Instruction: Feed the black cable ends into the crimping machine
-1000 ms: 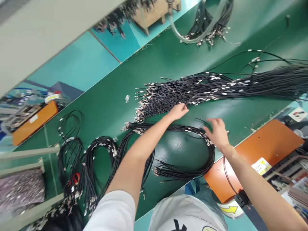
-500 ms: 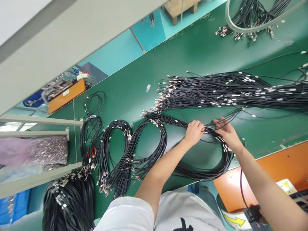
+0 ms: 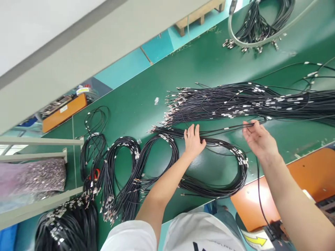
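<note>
My left hand (image 3: 193, 142) lies on a bundle of black cables, palm down with its fingers spread. That bundle bends round into a looped cable coil (image 3: 241, 174) with white labels, in front of me. To the right, my right hand (image 3: 261, 140) pinches a few thin black cables (image 3: 226, 128) between thumb and fingers. They run from near my left hand toward the long row of cables (image 3: 235, 101), whose metal-tipped ends point left. A second looped cable bundle (image 3: 176, 153) is left of my left forearm.
More cable bundles (image 3: 134, 148) lie to the left, near red-handled scissors or pliers (image 3: 94, 174). A thick black cable pile (image 3: 70, 226) hangs at the lower left. Pale shelf bars (image 3: 42, 141) stand at left. A grey hoop (image 3: 251, 44) crosses cables at the far right.
My right hand has moved right and up, away from the coil, drawing out a few cables. My left hand has slid left along the bundle, and its fingers have spread. The view has shifted slightly.
</note>
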The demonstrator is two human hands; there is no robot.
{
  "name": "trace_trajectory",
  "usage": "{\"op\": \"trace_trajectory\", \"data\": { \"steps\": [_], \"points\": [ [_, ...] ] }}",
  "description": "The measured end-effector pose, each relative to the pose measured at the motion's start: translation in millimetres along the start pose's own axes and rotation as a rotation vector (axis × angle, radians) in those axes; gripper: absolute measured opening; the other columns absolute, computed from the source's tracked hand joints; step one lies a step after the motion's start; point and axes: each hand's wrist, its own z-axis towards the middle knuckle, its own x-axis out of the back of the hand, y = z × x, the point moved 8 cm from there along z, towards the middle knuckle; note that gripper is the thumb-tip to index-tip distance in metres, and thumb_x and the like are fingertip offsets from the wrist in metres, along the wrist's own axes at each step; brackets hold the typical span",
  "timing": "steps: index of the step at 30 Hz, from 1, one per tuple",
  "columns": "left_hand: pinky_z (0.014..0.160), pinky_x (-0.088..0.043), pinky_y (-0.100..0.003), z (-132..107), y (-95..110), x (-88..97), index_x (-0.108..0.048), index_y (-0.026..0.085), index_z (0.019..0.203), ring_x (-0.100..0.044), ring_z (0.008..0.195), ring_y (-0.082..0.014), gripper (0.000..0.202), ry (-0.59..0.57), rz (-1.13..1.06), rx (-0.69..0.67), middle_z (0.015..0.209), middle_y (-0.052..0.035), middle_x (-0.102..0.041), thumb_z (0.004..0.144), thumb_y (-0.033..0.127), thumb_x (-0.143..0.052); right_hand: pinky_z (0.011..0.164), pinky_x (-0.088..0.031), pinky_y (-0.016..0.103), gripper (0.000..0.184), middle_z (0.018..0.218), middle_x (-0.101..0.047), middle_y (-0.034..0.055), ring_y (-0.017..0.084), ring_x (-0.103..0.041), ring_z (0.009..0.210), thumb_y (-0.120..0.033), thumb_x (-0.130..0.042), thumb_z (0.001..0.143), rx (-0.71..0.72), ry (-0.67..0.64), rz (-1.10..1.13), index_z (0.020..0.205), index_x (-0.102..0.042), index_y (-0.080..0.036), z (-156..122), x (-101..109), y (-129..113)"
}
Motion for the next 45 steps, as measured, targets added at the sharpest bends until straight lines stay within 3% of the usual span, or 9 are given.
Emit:
{"op": "trace_trajectory", "data": {
  "steps": [4,7,9,17,23,29,37,41,45],
  "points": [
    [0.111,-0.029,-0.057,-21.1,-25.5,13.8,-0.025,0.017,0.153,-0.034,0.138,-0.0385,0.083,0.052,0.064,0.176,0.157,-0.0192,-0.029,0.083,0.043,-0.061,0.077,-0.063,0.028,0.014,0.108,-0.073,0.009,0.017,-0.072,0.097,-0.022,-0.065,0.092,-0.017,0.061,0.434,0.104,-0.072,-0.022,1.2,-14.2,-5.1],
    [0.108,-0.032,-0.058,-41.1,-51.0,20.8,-0.027,0.017,0.153,-0.038,0.134,-0.0398,0.084,0.07,0.057,0.294,0.154,-0.0201,-0.033,0.083,0.051,-0.061,0.102,-0.056,0.041,0.034,0.12,-0.07,0.0082,0.023,-0.065,0.118,-0.004,-0.063,0.088,-0.249,-0.014,1.369,0.111,-0.072,-0.029,0.9,-31.0,-18.5],
    [0.111,-0.028,-0.058,-54.1,-62.0,25.1,-0.03,0.015,0.151,-0.038,0.135,-0.0388,0.084,0.084,0.017,0.321,0.151,-0.0211,-0.037,0.083,0.052,-0.061,0.117,-0.042,0.036,0.049,0.13,-0.066,0.0063,0.018,-0.054,0.132,0.01,-0.053,0.086,-0.321,-0.131,1.432,0.1,-0.073,-0.032,-0.3,-45.7,-21.8],
    [0.113,-0.025,-0.056,-50.0,-5.6,20.8,-0.061,0.022,0.123,-0.044,0.126,-0.0317,0.045,0.027,-0.822,0.194,0.124,-0.0136,-0.055,0.083,0.041,-0.068,0.11,-0.049,0.024,0.055,0.134,-0.063,0.0046,0.007,-0.052,0.131,0.015,-0.042,0.088,-0.293,-0.206,1.242,0.105,-0.071,-0.028,6.2,-64.6,-30.7],
    [0.065,-0.049,-0.032,56.2,56.9,14.5,-0.043,0.025,0.142,-0.053,0.061,-0.0128,0.061,-0.209,-1.325,0.036,0.074,0.0012,-0.055,0.091,0.054,-0.057,0.076,-0.06,0.014,0.024,0.088,-0.075,-0.0037,0.006,-0.07,0.08,-0.016,-0.049,0.101,-0.201,0.023,0.501,0.092,-0.07,-0.024,8.4,-52.1,-10.2],
    [0.055,-0.038,-0.021,145.3,43.4,29.1,-0.062,0.022,0.101,-0.039,0.052,-0.0065,0.025,-0.148,-1.586,0.208,0.062,0.0055,-0.041,0.09,0.044,-0.064,0.088,-0.058,0.028,0.013,0.092,-0.077,0.005,0.015,-0.072,0.088,-0.022,-0.058,0.097,-0.299,0.029,0.186,0.098,-0.071,-0.02,23.7,-48.8,31.4],
    [0.055,-0.047,-0.031,144.3,18.6,6.3,-0.052,0.019,0.071,-0.052,0.051,-0.0151,0.043,-0.207,-1.011,0.287,0.054,0.0022,-0.049,0.079,0.059,-0.065,0.097,-0.053,0.036,0.019,0.102,-0.074,0.0118,0.019,-0.07,0.096,-0.028,-0.067,0.091,-0.216,0.313,0.026,0.104,-0.068,-0.014,32.4,78.4,-2.2],
    [0.097,-0.048,-0.047,123.5,72.9,-15.1,-0.064,0.023,0.091,-0.063,0.101,-0.0287,0.041,-0.242,-0.742,0.011,0.097,-0.0072,-0.068,0.065,0.05,-0.08,0.088,-0.056,0.038,0.024,0.112,-0.068,0.008,0.018,-0.067,0.097,-0.032,-0.057,0.098,-0.088,0.525,0.081,0.113,-0.063,-0.015,33.7,158.8,-25.9],
    [0.123,-0.018,-0.049,148.2,142.4,-38.8,-0.048,0.026,0.14,-0.026,0.148,-0.0353,0.091,-0.271,-0.494,-0.326,0.156,-0.0102,-0.037,0.058,0.036,-0.086,0.086,-0.056,0.039,0.029,0.114,-0.066,0.0086,0.019,-0.066,0.098,-0.039,-0.056,0.098,-0.029,0.523,0.166,0.112,-0.063,-0.015,66.6,177.1,-44.3]
  ]
}}
